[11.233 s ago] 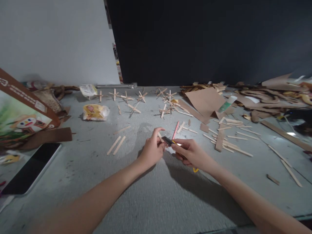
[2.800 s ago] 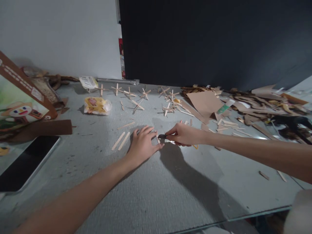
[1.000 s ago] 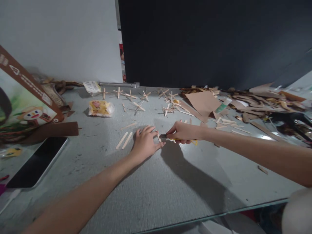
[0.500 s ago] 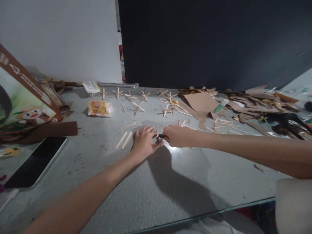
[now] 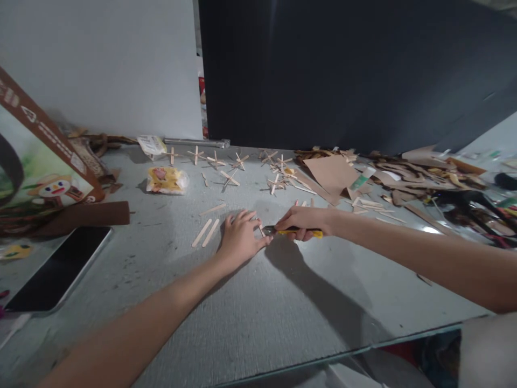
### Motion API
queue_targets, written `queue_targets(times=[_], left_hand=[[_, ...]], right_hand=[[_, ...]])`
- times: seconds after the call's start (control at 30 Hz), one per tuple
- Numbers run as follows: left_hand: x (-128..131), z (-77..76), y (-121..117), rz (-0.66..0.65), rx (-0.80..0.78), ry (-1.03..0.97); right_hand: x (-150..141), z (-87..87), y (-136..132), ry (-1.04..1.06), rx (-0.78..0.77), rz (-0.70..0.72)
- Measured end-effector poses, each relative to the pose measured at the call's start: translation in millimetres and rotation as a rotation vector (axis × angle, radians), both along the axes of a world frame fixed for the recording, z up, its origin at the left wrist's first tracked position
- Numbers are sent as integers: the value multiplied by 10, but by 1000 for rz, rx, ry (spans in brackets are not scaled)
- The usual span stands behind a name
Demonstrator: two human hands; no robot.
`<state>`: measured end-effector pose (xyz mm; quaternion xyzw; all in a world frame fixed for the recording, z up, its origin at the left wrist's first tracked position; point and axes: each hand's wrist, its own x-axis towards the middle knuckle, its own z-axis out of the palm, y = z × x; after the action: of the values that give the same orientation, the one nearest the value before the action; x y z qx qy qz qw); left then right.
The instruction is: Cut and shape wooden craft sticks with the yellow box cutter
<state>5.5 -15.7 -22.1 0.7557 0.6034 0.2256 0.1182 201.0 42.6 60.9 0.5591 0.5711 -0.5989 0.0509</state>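
My left hand (image 5: 241,237) rests on the grey tabletop, its thumb and index finger closed on the two ends of a short wooden stick (image 5: 262,231). My right hand (image 5: 305,222) grips a yellow utility knife (image 5: 309,233), its dark tip pointing left at the stick between my left fingers. Whether the blade touches the wood is too small to tell. Two flat wooden sticks (image 5: 210,233) lie side by side just left of my left hand, and another thin stick (image 5: 212,209) lies behind them.
Several crossed-stick pieces (image 5: 230,179) stand along the back. A yellow packet (image 5: 167,180) sits at back left. At left are a phone (image 5: 60,269) and a printed bag (image 5: 48,161). Cardboard scraps (image 5: 331,175) and a glue stick (image 5: 362,179) lie at back right.
My right hand has shifted slightly right and turned, so the knife's yellow handle now shows beneath it. My left hand has hardly moved and still holds the stick.
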Motion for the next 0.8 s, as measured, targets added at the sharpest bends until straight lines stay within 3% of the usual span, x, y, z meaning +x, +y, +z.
queue_targets(times=[0.07,0.13,0.3,0.43,0.8], left_hand=[[-2,-7,-5,2,18,-3],[-2,-6,-14,3,31,-12],[3,3,-30,-2,45,-37],[4,5,-30,1,39,-52],[-11,-3,-32,-4,19,-53]], right_hand=[[68,-63,-13,82,-77,-60],[127,-102,-60,127,-42,-64],[149,-86,-252,10,366,112],[69,-45,-338,-82,536,212],[14,-18,-351,-94,553,241]])
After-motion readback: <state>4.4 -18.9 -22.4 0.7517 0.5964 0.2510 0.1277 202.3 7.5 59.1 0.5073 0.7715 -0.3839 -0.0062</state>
